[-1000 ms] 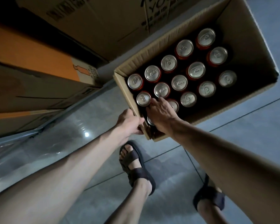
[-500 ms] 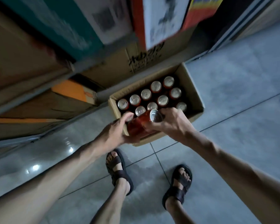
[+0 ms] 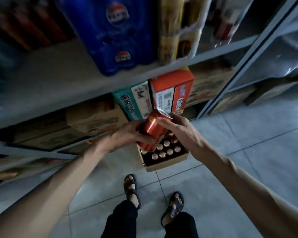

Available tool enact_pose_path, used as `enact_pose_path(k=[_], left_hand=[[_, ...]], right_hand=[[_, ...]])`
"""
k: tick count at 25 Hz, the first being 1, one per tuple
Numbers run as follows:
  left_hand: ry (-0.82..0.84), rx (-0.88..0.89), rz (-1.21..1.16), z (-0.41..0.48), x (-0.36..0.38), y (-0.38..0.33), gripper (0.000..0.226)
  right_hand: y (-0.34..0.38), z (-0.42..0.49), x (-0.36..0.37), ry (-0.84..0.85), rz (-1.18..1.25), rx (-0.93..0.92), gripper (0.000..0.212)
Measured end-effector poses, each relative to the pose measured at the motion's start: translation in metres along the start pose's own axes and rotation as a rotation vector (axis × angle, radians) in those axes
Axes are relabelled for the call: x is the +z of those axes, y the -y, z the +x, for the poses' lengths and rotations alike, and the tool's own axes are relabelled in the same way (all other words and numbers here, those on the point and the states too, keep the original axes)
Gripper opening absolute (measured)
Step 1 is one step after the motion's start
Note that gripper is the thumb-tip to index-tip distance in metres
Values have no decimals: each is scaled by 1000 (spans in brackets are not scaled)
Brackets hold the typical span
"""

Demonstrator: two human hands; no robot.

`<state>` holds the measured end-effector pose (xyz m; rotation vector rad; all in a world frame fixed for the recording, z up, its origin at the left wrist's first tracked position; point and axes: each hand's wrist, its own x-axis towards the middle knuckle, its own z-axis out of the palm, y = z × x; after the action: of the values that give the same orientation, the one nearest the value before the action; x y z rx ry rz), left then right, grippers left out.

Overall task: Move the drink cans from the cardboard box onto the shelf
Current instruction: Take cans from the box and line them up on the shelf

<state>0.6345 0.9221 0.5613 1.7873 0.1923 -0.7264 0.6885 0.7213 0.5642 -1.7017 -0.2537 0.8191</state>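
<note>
Stood in black sandals (image 3: 132, 188) on grey floor tiles (image 3: 230, 169). Gripped one tilted red metal drink can (image 3: 150, 131) with both hands, cupping its base in the curled fingers of the left hand (image 3: 126, 137) and clamping its top with the fingers of the right hand (image 3: 177, 127). Left many silver-topped cans (image 3: 163, 150) in the open brown cardboard box (image 3: 167, 164) at 6 o'clock. Judged the task barely begun, with the grey metal shelf board (image 3: 67, 86) at 11 o'clock to fill.

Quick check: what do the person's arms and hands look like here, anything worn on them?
Both the left arm and right arm are bare to the frame edge, no sleeves in view. No gloves on the left hand or right hand; no watch, band or ring that I can make out. Below: dark trousers, dark strappy sandals.
</note>
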Motion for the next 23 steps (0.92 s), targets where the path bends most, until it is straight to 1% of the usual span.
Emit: enact_pose_path(k=[2, 3, 4, 7, 9, 12, 15, 16, 18, 19, 21, 23], left_hand=[[2, -2, -45, -48, -6, -44, 48], [-16, 0, -67, -68, -7, -59, 47], [-55, 4, -98, -88, -8, -72, 48], [-153, 53, -147, -122, -9, -94, 70], [-202, 104, -137, -138, -15, -100, 78], [-274, 128, -85, -156, -40, -99, 78], [-310, 157, -29, -162, -78, -79, 77], [-333, 157, -25, -165, -94, -72, 75], [-388, 157, 8, -169, -128, -57, 75], [-414, 175, 39, -169, -146, -50, 73], [-460, 194, 58, -173, -177, -35, 68], [-487, 190, 80, -174, -202, -25, 70]], right_hand=[[62, -30, 0, 32, 50, -34, 26], [85, -41, 2, 23, 47, -51, 24], [106, -51, 7, -3, 20, -76, 27], [149, -64, 23, -130, -41, -143, 43], [171, -67, 39, -143, -103, -139, 46], [197, -61, 70, -100, -206, -173, 38], [204, -39, 100, -52, -295, -192, 29], [204, -27, 114, -50, -298, -202, 33], [201, 1, 144, -77, -243, -186, 59], [199, 18, 160, -80, -209, -177, 67], [194, 45, 191, -86, -161, -158, 71], [193, 66, 213, -110, -137, -142, 75]])
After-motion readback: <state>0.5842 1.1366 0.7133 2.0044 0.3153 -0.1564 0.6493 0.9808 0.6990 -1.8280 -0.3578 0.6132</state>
